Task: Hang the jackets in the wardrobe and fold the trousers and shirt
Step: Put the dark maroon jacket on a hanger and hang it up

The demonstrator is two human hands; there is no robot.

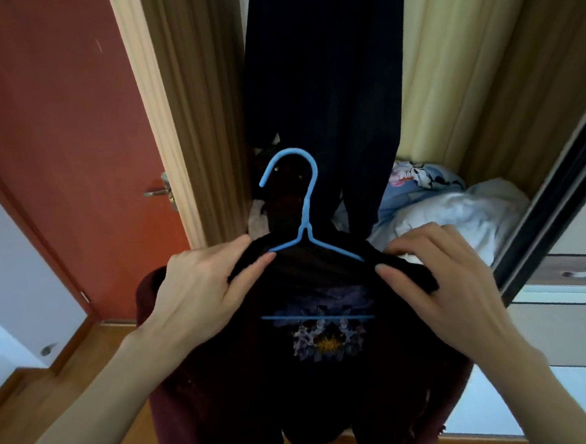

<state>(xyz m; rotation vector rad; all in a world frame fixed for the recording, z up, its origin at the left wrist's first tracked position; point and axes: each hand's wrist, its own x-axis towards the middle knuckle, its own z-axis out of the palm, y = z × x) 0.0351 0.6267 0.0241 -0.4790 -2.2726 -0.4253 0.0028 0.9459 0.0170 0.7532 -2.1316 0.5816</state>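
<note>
Two bare hands hold a dark maroon jacket (200, 416) up in front of the open wardrobe (481, 73), one at each shoulder; the left hand (200, 292) pinches the left shoulder cloth between thumb and curled fingers, and the right hand (439, 274) grips the right shoulder the same way, fingers bent over a bunched fold; the jacket hangs down from both grips, its lining facing the person, with a purple and yellow print (326, 336) showing low on the inside; a blue plastic hanger (305, 221) sits inside the neck, its arms running under the cloth toward each hand, its lower bar crossing the print, and its hook standing upright and free above the collar; just beyond the hook, a dark navy garment (324, 82) hangs in the wardrobe; lower right, on the wardrobe floor, lies crumpled pale blue bedding (455, 208) with a floral patch; to the left stands a red-brown door (59, 133) with a metal handle (159, 192); wooden flooring (28, 409) runs below.
</note>
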